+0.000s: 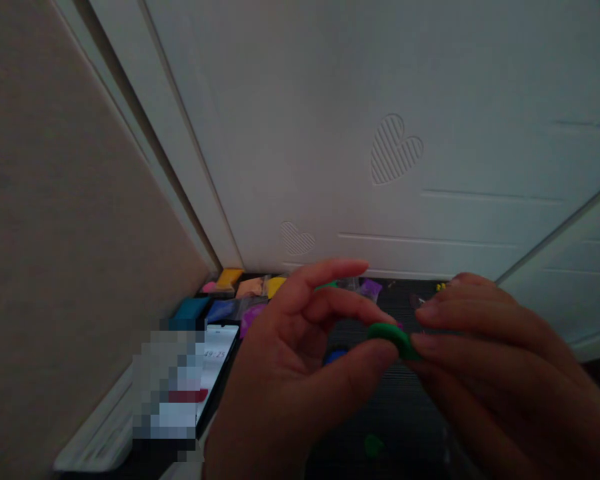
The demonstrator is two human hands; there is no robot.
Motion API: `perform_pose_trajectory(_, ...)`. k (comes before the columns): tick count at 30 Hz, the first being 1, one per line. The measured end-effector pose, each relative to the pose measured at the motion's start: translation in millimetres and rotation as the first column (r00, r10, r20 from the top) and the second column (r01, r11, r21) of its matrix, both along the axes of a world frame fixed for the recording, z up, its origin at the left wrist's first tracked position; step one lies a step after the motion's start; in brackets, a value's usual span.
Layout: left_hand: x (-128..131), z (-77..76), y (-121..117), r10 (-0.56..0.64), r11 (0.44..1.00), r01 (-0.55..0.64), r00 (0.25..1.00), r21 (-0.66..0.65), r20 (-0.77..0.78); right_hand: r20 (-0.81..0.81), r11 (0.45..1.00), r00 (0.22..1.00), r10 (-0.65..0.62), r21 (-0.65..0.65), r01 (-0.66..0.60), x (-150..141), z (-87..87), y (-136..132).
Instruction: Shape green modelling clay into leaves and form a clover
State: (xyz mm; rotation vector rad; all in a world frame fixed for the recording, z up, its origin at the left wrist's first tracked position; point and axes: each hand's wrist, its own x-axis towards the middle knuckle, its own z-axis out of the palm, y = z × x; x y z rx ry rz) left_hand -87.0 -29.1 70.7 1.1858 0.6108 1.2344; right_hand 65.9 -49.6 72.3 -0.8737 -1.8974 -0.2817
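The left hand (300,363) pinches a green piece (386,331) between thumb and fingertip; the right hand (510,363) grips its opposite end with the fingertips. The piece spans both grips above the dark table (395,407). Beneath lies a green lump (373,445); a phone (221,360) sits toward the table's left edge, colored packets (251,288) along the far edge.

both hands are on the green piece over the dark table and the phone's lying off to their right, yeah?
Not quite: the head view shows the phone off to the left of the hands, not the right. The left hand and right hand are indeed on the green piece, over the dark table.
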Motion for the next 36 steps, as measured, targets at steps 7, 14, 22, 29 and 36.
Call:
perform_pose_trajectory(7, 2, -3.1, -1, 0.079, 0.985, -0.081, 0.997, 0.155, 0.019, -0.191, 0.976, 0.967, 0.170, -0.102, -0.192, 0, -3.0, 0)
perform_pose_trajectory(14, 5, -7.5, 0, 0.116, 0.947, -0.116, 0.993, 0.299, 0.018, -0.314, 0.949, 0.930, 0.191, -0.182, -0.256, 0, -7.9, -2)
perform_pose_trajectory(22, 4, -11.3, -1, 0.254, 0.903, -0.212, 0.965, 0.375, -0.066, -0.289, 0.964, 0.944, 0.161, -0.159, -0.213, -2, -7.7, -3)
perform_pose_trajectory(29, -2, -7.3, -6, 0.508, 0.748, -0.356, 0.850, 0.560, -0.139, -0.198, 0.981, 0.975, 0.106, -0.140, -0.135, -2, -3.0, -1)
perform_pose_trajectory(36, -3, -6.0, -9, 0.510, 0.720, -0.321, 0.846, 0.615, -0.155, -0.292, 0.960, 0.947, 0.137, -0.195, -0.199, -2, -8.6, -4)
